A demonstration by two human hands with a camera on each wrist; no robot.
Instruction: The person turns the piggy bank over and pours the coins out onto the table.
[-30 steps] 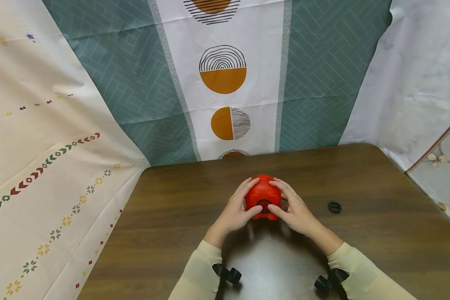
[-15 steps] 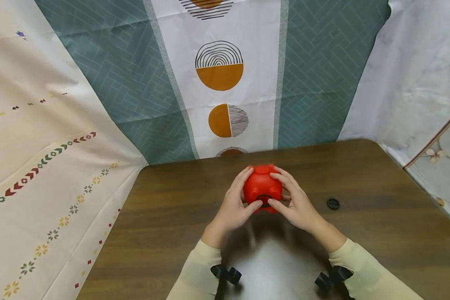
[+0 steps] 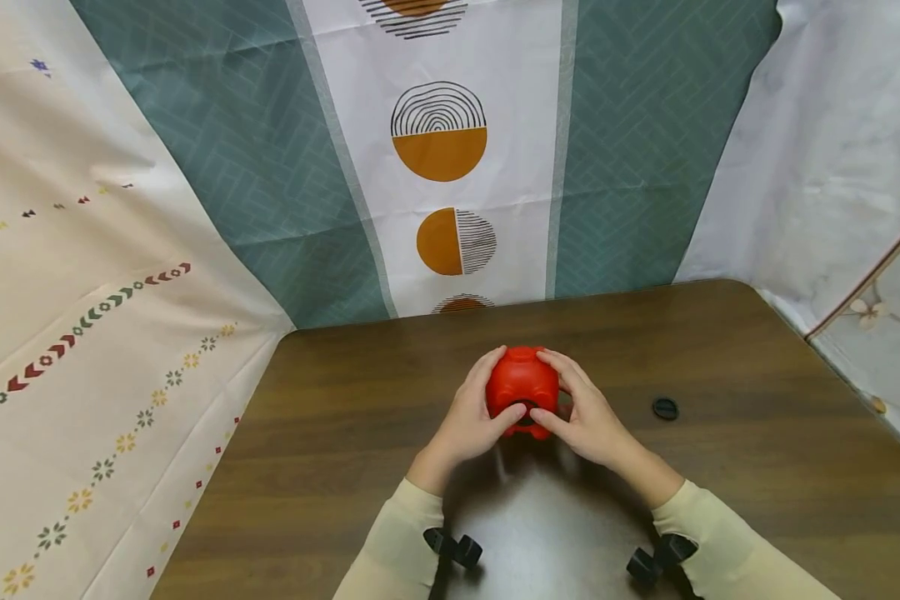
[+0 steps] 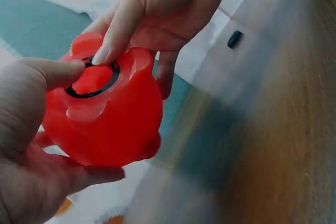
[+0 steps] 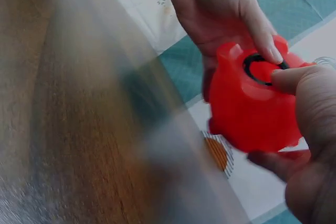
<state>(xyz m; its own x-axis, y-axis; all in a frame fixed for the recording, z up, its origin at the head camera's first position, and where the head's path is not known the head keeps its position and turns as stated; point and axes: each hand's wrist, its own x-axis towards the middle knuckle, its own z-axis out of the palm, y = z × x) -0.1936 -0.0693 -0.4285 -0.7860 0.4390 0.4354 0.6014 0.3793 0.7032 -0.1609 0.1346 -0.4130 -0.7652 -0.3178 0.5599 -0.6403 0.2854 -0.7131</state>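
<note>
Both hands hold a round red piggy bank (image 3: 523,379) with stubby feet, its underside turned toward the person. A black ring (image 4: 113,80) edges the round hole between the feet. My left hand (image 3: 467,418) grips the left side, fingers curled round the body and thumb at the hole's rim. On the other side, my right hand (image 3: 591,421) grips the bank the same way, its thumb tip close to the left one at the ring. In the right wrist view, the piggy bank (image 5: 249,111) hides part of the left fingers.
A small black round plug (image 3: 665,408) lies on the brown wooden table (image 3: 345,433), to the right of the hands. Patterned cloths hang behind the table (image 3: 622,150) and along its left side (image 3: 105,375). A black wrist device (image 3: 452,547) sits on each sleeve.
Both hands moved the piggy bank away toward the table's far edge, then back nearer and lower in the head view. The grip looks the same, and the black plug has stayed put.
</note>
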